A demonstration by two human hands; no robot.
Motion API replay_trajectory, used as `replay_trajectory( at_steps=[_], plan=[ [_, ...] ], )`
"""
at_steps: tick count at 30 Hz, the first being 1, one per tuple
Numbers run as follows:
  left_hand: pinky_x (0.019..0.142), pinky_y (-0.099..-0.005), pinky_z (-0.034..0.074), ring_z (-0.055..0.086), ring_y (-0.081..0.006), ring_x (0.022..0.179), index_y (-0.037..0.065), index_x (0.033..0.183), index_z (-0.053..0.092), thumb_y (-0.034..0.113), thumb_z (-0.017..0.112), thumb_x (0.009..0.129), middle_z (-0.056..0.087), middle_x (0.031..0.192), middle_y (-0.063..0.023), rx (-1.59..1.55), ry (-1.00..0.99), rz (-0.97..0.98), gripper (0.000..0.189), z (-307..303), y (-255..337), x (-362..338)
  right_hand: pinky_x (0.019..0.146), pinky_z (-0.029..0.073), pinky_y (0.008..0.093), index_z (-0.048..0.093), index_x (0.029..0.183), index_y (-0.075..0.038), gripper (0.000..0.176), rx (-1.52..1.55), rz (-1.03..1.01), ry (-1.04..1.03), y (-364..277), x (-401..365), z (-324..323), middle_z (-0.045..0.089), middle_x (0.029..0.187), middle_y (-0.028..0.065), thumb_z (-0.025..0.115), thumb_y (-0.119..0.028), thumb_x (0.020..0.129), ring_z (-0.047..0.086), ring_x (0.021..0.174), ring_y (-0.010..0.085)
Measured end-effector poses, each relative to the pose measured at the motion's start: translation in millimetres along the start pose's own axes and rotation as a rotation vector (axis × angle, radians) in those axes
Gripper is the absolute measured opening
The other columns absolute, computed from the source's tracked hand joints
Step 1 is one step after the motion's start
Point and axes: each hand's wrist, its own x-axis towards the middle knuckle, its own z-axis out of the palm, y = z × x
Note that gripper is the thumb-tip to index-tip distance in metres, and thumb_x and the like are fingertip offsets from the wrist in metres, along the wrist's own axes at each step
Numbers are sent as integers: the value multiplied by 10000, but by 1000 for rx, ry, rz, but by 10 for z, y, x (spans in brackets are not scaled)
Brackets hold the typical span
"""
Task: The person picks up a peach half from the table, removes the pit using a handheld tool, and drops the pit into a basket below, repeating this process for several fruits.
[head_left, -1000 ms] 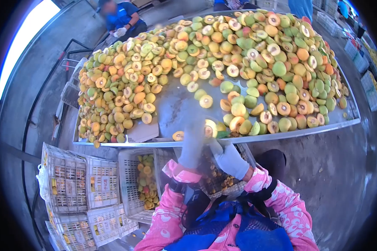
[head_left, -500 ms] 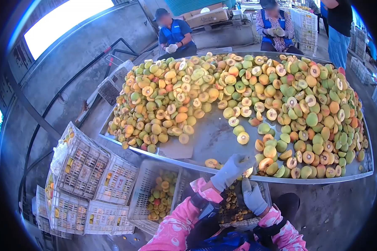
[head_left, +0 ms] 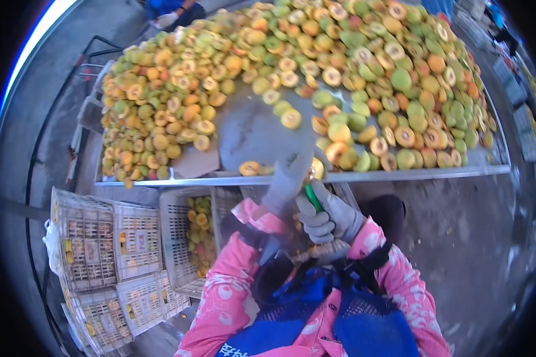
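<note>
Over the near edge of the metal table, my left hand [head_left: 287, 181], in a grey glove and slightly blurred, has its fingers closed on a halved apricot [head_left: 317, 169]. My right hand [head_left: 330, 215], gloved too, grips a small tool with a green handle [head_left: 313, 197]. The tool's upper end meets the cut fruit; its exact shape is hard to make out. Just left of my left hand, more apricot halves [head_left: 249, 168] lie at the table edge. A large heap of cut apricots [head_left: 399, 89] spreads across the table beyond both hands.
The metal table [head_left: 423, 176] has a raised rim. Below it at left stands a crate [head_left: 175, 238] with apricot halves, beside stacked white crates [head_left: 138, 241]. Another container sits partly hidden under my hands. A seated person [head_left: 171, 13] is across the table.
The view has tilted down, so the table sits higher in it and the people opposite are mostly cut off. My hands have come closer together, and the green handle now shows.
</note>
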Motion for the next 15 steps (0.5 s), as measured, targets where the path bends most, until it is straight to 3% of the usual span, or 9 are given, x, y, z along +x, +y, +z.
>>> replay_trajectory(
  at_steps=[2, 4, 6, 7, 9, 10, 12, 13, 15],
  plan=[
    [530, -253, 462, 570, -151, 606, 15, 897, 590, 370, 468, 965, 609, 762, -82, -257, -83, 12, 381, 32, 267, 25, 344, 228, 251, 472, 770, -141, 520, 88, 5, -151, 72, -33, -5, 296, 507, -60, 334, -607, 953, 253, 358, 77],
    [545, -256, 474, 579, -158, 614, 21, 905, 599, 366, 469, 969, 615, 763, -78, -494, -130, 40, 375, 58, 166, -34, 349, 227, 239, 503, 788, -132, 487, -245, -148, 213, 118, -6, 61, 328, 506, -52, 393, -577, 952, 271, 368, 71],
    [809, -329, 524, 597, -249, 883, -15, 1093, 568, 257, 516, 932, 601, 1000, -137, -1428, 137, -621, 321, 42, -279, -188, 383, 329, 277, 562, 796, -93, 487, -544, -232, 269, 206, 103, -168, 448, 544, -20, 433, -534, 955, 390, 415, 102],
    [812, -318, 527, 602, -236, 873, -10, 1089, 559, 278, 510, 935, 608, 993, -123, -1240, 227, -560, 329, -12, -218, -285, 438, 385, 299, 590, 804, -74, 491, -835, -406, 343, 303, 156, -256, 498, 588, -8, 460, -525, 947, 450, 479, 118],
    [775, -322, 528, 611, -215, 840, -15, 1074, 566, 261, 501, 946, 614, 961, -115, 459, 303, 2, 311, -286, -236, -526, 617, 500, 368, 646, 813, -41, 462, -1066, -379, 460, 399, 145, -414, 649, 748, 51, 530, -475, 922, 620, 675, 200],
    [739, -322, 514, 609, -197, 805, -20, 1017, 602, 178, 510, 934, 617, 931, -105, -379, 686, -367, 234, -506, -186, -576, 617, 500, 368, 646, 813, -41, 462, -1067, -371, 453, 367, 119, -518, 649, 748, 51, 530, -475, 922, 620, 675, 200],
    [736, -327, 492, 595, -213, 836, -22, 924, 642, 99, 543, 891, 613, 890, -110, 407, 827, -322, 160, -1067, -220, -785, 616, 508, 408, 650, 851, -58, 388, -2097, -143, 724, 349, 130, -748, 674, 784, 110, 561, -433, 897, 658, 713, 271],
    [765, -320, 495, 597, -224, 884, -22, 959, 648, 75, 585, 867, 622, 916, -122, 946, 709, -127, 148, -1327, -106, -845, 624, 511, 439, 645, 883, -72, 356, -2149, 0, 834, 332, 165, -885, 673, 801, 146, 551, -416, 888, 660, 749, 324],
    [785, -313, 493, 598, -221, 893, -15, 984, 649, 54, 590, 858, 625, 953, -127, 930, 849, -65, 156, -1428, -187, -760, 619, 509, 445, 642, 895, -77, 347, -2123, -197, 898, 297, 244, -976, 666, 777, 146, 552, -411, 890, 656, 735, 327]
  ],
)
